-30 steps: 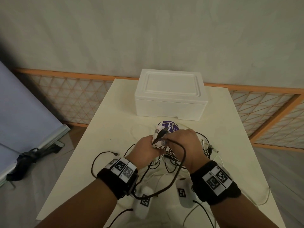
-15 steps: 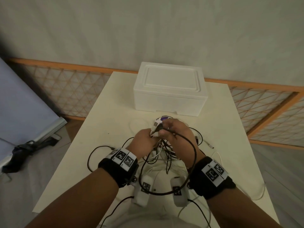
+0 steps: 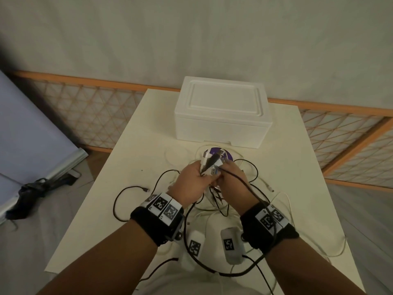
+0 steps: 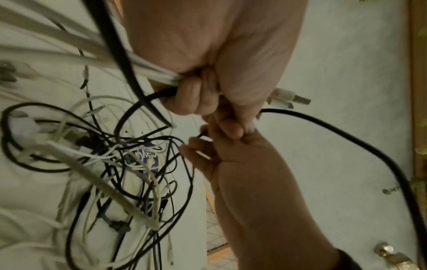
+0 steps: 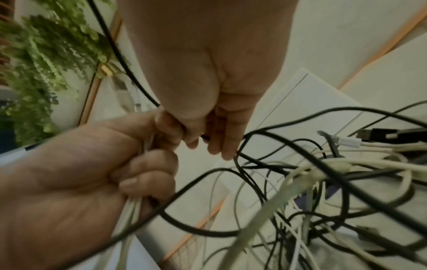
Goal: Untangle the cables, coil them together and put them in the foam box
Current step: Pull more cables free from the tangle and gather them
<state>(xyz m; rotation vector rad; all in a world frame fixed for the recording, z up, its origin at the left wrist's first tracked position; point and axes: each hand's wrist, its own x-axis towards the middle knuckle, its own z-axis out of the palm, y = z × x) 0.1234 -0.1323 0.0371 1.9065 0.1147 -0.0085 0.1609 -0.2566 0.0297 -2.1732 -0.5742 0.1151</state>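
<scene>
Left grip (image 3: 192,183) clutching several cable ends (image 3: 209,163), right grip (image 3: 232,179) pinching one black cable (image 3: 244,184)

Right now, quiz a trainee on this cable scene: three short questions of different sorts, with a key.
1. True or false: the foam box has its lid on.
2. Multiple choice: the left hand grips A) one black cable only, B) a bundle of cable ends, white and black, C) nothing.
3. Short answer: where does the thick black cable run from the right hand?

Key
1. True: the lid sits closed on the box at the far end of the table.
2. B: its fingers curl round the bundle, plugs sticking out past the hand.
3. Back over the right wrist, then in a loop below both forearms.
</scene>
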